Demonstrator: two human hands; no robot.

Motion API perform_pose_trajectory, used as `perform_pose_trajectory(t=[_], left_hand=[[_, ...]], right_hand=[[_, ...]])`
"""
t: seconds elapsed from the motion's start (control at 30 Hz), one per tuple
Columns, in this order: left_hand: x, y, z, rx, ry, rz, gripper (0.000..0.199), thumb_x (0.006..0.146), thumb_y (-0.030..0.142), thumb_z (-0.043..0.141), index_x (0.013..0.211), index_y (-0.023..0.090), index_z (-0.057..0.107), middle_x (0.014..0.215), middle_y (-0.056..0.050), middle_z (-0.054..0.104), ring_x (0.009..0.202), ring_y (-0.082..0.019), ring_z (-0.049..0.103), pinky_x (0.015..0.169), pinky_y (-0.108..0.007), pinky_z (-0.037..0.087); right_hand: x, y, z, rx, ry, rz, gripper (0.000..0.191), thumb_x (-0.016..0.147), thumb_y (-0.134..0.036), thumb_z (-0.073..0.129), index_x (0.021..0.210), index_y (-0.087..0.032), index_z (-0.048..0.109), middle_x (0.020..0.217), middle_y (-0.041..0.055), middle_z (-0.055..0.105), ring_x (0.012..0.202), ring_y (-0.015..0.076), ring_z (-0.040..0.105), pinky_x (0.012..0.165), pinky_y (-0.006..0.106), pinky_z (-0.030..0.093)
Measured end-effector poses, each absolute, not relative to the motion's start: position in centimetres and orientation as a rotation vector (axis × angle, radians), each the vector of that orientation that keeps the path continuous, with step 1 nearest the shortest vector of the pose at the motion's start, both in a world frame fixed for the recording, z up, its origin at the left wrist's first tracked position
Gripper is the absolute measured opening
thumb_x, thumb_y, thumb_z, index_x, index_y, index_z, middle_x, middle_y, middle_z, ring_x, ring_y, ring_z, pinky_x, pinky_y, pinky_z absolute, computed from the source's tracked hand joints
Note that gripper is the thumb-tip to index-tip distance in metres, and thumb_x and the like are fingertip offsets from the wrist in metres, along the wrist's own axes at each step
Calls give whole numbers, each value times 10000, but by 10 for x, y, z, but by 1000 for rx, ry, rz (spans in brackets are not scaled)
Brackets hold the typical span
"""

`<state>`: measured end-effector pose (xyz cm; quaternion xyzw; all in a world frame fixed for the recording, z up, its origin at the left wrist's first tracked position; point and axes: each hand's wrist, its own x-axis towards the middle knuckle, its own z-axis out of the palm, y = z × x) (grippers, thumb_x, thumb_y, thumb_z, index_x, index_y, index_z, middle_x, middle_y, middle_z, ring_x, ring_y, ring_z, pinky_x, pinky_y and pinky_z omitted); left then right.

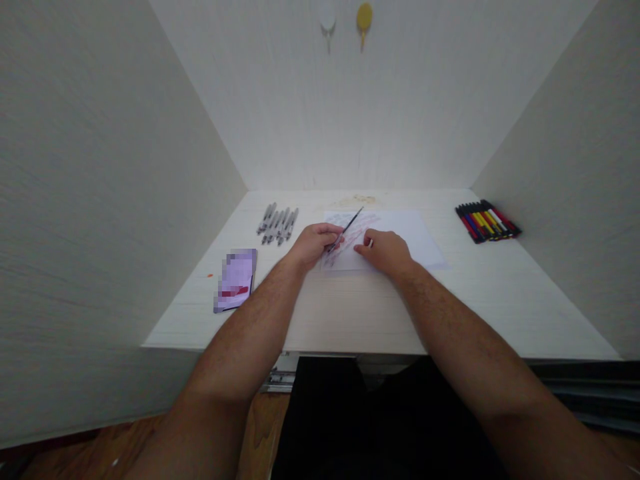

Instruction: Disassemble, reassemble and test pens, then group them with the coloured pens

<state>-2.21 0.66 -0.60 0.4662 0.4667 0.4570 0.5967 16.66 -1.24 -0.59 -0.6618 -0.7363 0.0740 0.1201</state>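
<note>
My left hand (319, 245) is closed around the lower end of a slim dark pen (353, 220), whose thin tip points up and to the right. Beneath both hands lies a white sheet of paper (417, 243), with faint reddish and bluish strokes across its left part. My right hand (386, 249) rests over the middle of the sheet, thumb and fingers curled together. Something small and pale shows at its fingertips, too small to name. The pen stands apart from the right hand's fingers.
Several clear, dark-tipped pen-like pieces (278, 224) lie at the left. A phone (237, 280) sits nearer me, beside a small orange speck (210, 275). Several coloured markers (487, 221) lie in a row by the right wall. Panels enclose the white table (360, 313) on three sides.
</note>
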Motion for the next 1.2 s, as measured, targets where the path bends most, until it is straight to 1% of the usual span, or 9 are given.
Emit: perform_pose_trajectory(t=[0.13, 0.23, 0.3, 0.37, 0.43, 0.53, 0.73, 1.03, 1.2], left_hand=[[-22, 7, -7, 1086, 1090, 1058, 220, 581, 87, 672, 795, 119, 715, 655, -39, 700, 575, -101, 588, 603, -229, 430], [-23, 8, -9, 1083, 1089, 1067, 230, 573, 101, 686, 801, 120, 720, 655, -38, 698, 571, -102, 584, 595, -230, 427], [-23, 8, -9, 1086, 1084, 1076, 244, 572, 119, 702, 815, 118, 719, 667, -42, 699, 572, -104, 581, 593, -234, 429], [-23, 8, -9, 1092, 1076, 1083, 261, 574, 136, 715, 834, 115, 716, 681, -46, 701, 574, -106, 582, 596, -241, 435], [-24, 7, -9, 1106, 1066, 1082, 276, 582, 153, 722, 855, 115, 713, 695, -48, 704, 577, -108, 586, 603, -246, 443], [-23, 6, -9, 1147, 1048, 1056, 292, 597, 171, 728, 884, 119, 714, 699, -44, 707, 594, -113, 603, 619, -246, 452], [-23, 4, -15, 1255, 1006, 974, 287, 621, 199, 738, 897, 123, 721, 715, -44, 716, 601, -114, 615, 615, -239, 456], [-22, 3, -16, 1271, 999, 957, 277, 624, 199, 742, 891, 127, 724, 705, -37, 711, 584, -107, 605, 594, -233, 453], [-22, 2, -15, 1268, 997, 949, 288, 630, 211, 746, 907, 132, 720, 710, -40, 711, 582, -107, 604, 587, -232, 453]], right_hand=[[168, -11, -10, -1961, -2074, 201, 228, 790, -392, 615, 943, -227, 651, 903, 94, 719, 851, 258, 664, 705, 331, 470], [171, -6, -16, -1889, -1948, 271, 277, 756, -279, 617, 1019, -197, 640, 884, 101, 713, 840, 254, 664, 728, 344, 484], [172, -1, -19, -1779, -1783, 391, 309, 739, -252, 621, 1039, -177, 640, 821, 74, 705, 793, 225, 659, 730, 336, 496], [172, 3, -19, -1618, -1558, 591, 281, 738, -254, 623, 1003, -166, 649, 718, 29, 676, 675, 179, 636, 659, 304, 504], [172, 6, -17, -1430, -1326, 819, 222, 743, -267, 632, 935, -158, 649, 632, -6, 634, 547, 133, 582, 545, 260, 482], [170, 7, -12, -1210, -1087, 1025, 185, 736, -295, 684, 842, -153, 632, 622, -6, 627, 507, 101, 561, 460, 213, 446], [167, 4, -9, -1067, -984, 1157, 230, 702, -275, 748, 837, -150, 608, 679, 12, 665, 591, 117, 640, 467, 197, 470], [166, 3, -10, -1052, -1012, 1173, 240, 708, -280, 753, 847, -154, 605, 683, 13, 672, 581, 116, 645, 469, 197, 472], [164, 2, -10, -1058, -1031, 1182, 230, 698, -283, 757, 814, -160, 600, 657, 5, 663, 566, 113, 637, 464, 194, 471]])
